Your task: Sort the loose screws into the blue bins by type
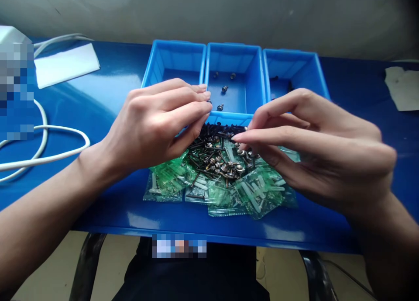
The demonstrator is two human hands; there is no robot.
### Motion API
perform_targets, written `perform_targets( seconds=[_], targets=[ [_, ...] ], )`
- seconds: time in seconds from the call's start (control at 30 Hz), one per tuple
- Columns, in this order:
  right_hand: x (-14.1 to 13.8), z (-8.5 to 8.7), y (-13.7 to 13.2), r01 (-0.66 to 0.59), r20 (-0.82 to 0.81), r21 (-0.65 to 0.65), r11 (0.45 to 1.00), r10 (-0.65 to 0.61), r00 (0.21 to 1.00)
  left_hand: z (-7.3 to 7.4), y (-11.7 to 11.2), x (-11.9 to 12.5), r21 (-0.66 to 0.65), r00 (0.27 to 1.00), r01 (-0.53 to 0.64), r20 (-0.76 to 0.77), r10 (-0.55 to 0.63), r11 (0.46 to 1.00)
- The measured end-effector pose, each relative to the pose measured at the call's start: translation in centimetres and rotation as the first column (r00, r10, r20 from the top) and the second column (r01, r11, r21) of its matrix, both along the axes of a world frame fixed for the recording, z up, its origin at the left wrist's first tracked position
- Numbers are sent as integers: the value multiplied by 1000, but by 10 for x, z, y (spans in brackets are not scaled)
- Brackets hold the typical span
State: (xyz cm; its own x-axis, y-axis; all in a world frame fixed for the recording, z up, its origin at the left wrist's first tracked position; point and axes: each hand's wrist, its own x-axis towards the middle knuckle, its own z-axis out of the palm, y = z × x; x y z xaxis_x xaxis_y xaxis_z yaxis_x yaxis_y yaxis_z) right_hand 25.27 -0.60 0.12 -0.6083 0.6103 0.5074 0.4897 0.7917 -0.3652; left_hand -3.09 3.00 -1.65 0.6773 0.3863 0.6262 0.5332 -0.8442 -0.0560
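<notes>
We have a few fasteners in the middle bin and a large heap left on the worktop, our left hand curled, right hand narrow, any grip unclear.

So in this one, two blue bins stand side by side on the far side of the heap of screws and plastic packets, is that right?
Not quite: the head view shows three blue bins, not two, side by side on the far side of the heap of screws and plastic packets.
</notes>
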Motion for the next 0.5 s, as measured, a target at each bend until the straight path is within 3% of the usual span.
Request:
perform_targets(
  seconds=[0.1,0.17,0.27,0.37,0.43,0.5],
  targets=[
    [-1,6,1,-69,-98,-191,979,51,994,-1,-1,1,3,1000,-17,4,17,1000],
    [-3,7,2,-73,-156,-244,967,35,987,-2,0,1,4,1000,-9,10,9,1000],
    [-7,6,2,70,-280,-192,979,-123,952,-2,1,0,3,1000,24,15,-24,1000],
    [-5,5,1,262,-340,-117,958,-286,896,-2,1,-1,-3,1000,25,17,-25,1000],
    [1,5,1,205,-241,-13,979,-202,949,-2,1,-1,0,1000,26,17,-26,1000],
    [8,4,3,4,-15,78,997,-3,1000,-2,1,-1,8,999,27,19,-27,1000]
  ],
)
